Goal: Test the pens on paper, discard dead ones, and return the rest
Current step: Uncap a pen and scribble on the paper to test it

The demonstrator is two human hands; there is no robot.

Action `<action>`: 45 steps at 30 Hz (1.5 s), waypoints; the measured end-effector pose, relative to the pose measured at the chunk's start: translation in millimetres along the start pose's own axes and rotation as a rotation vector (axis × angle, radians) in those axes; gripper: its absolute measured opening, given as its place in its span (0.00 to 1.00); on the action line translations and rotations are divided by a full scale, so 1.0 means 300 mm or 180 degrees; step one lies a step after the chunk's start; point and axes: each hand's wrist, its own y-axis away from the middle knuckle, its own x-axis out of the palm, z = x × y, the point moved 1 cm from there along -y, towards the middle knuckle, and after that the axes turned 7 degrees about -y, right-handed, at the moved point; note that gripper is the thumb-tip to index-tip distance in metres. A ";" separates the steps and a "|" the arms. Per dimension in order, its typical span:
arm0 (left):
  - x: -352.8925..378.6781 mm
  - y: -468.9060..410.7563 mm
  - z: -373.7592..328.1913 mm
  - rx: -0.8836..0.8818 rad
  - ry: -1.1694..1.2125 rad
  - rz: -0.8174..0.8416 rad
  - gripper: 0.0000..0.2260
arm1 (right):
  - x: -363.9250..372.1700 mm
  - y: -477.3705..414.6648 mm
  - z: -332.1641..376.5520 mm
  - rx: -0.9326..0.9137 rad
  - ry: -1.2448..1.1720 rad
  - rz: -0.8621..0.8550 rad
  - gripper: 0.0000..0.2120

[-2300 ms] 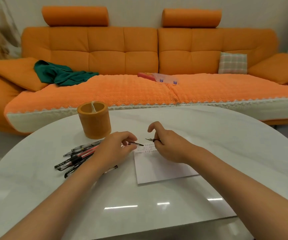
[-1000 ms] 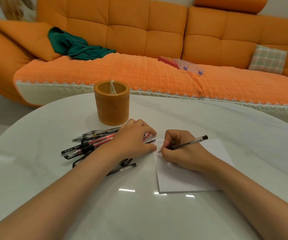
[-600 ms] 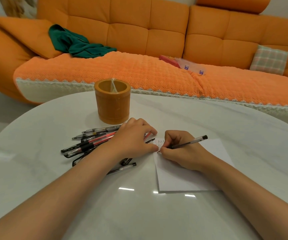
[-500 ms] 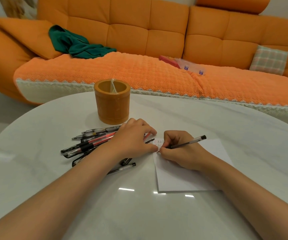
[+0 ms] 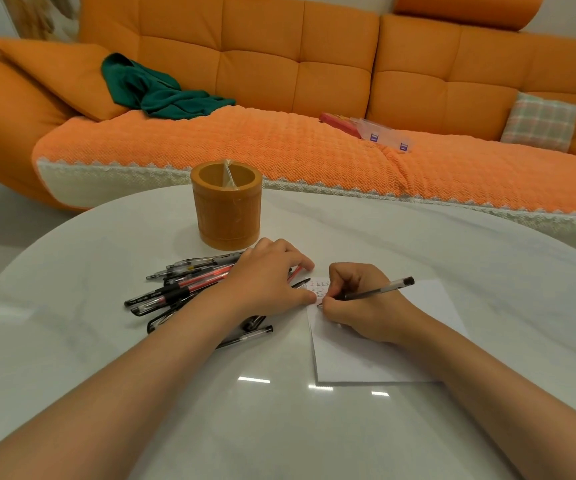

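My right grip [image 5: 359, 306] pinches a black pen [image 5: 380, 289] low near its tip, nib on the paper [image 5: 366, 358] top-left to test ink, while my left grip [image 5: 266, 282] lies spread over the pen pile [image 5: 172, 294] on the worktop [image 5: 314, 427], thumb steadying the sheet's edge.

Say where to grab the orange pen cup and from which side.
Grip the pen cup round its wall at mid-height, probably from its left or far side. It stands upright and is a plain cylinder with no handle, so a wrap grip fits. The loose pens and the left hand crowd its near side, while to its left there is only bare table.
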 end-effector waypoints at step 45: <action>0.008 -0.003 0.008 0.0051 -0.0056 -0.0063 0.24 | 0.000 0.000 -0.015 -0.0123 -0.0239 -0.0015 0.09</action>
